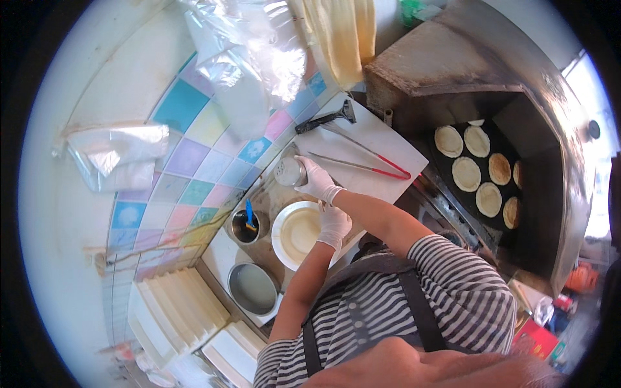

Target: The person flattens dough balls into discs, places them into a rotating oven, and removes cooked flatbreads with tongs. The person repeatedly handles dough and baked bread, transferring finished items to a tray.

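Note:
Both of my hands wear thin translucent gloves. My right hand [318, 179] is at a shaker jar with a perforated lid [289, 171], its fingers round the jar's near side; the jar leans to the left. At the right rim of a white bowl [279, 245] is my left hand [335, 223], its fingers partly hidden; whether it grips the rim cannot be told. Pale batter or liquid [300, 233] lies in the bowl. Left of the bowl, a blue-handled brush [249, 213] stands in a metal cup [235, 232] of dark liquid.
A round metal pot [232, 286] holds cloudy liquid. Red-handled tongs [383, 169] and a black-handled scraper [325, 121] lie on the white counter [359, 140]. Several round flatbreads [466, 173] sit in a hooded oven [543, 160] at right. Stacked cream trays [179, 310] stand lower left.

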A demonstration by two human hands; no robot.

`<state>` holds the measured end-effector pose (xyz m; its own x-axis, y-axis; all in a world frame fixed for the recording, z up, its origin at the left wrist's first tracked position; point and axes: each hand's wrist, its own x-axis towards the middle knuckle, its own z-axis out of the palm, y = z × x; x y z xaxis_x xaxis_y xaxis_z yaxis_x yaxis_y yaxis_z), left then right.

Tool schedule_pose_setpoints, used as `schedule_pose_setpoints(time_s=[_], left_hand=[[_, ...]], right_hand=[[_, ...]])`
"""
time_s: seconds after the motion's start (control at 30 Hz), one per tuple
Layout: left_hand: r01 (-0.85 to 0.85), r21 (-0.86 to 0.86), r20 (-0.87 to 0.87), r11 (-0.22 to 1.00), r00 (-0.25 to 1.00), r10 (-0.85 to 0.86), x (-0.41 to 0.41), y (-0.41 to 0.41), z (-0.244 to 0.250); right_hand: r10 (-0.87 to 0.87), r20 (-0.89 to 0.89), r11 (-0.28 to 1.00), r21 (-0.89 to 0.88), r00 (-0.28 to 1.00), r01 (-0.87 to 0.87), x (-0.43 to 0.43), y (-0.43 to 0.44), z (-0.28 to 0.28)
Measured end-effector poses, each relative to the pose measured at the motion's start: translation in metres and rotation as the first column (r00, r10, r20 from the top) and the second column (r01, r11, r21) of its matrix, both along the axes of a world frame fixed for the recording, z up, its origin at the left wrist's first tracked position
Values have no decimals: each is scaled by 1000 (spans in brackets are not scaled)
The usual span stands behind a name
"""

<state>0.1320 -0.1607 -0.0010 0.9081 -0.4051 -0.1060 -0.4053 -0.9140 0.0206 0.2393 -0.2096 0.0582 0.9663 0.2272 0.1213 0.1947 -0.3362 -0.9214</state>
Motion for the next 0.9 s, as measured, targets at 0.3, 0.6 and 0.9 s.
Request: schedule_pose_setpoints(time_s=[0.3,0.6,0.9], left_hand=[[236,-71,5,969,972,-236,8,0,26],[367,26,-105,930,926,-363,10,14,31],[272,93,-229,958,942,-246,23,16,19]], right_hand=[[-325,29,478,-857,945,191,-42,-175,-75],[-956,-196,260,-211,220,942,-284,-278,-55],[-568,-818,-234,266,90,935,-388,-359,-143]])
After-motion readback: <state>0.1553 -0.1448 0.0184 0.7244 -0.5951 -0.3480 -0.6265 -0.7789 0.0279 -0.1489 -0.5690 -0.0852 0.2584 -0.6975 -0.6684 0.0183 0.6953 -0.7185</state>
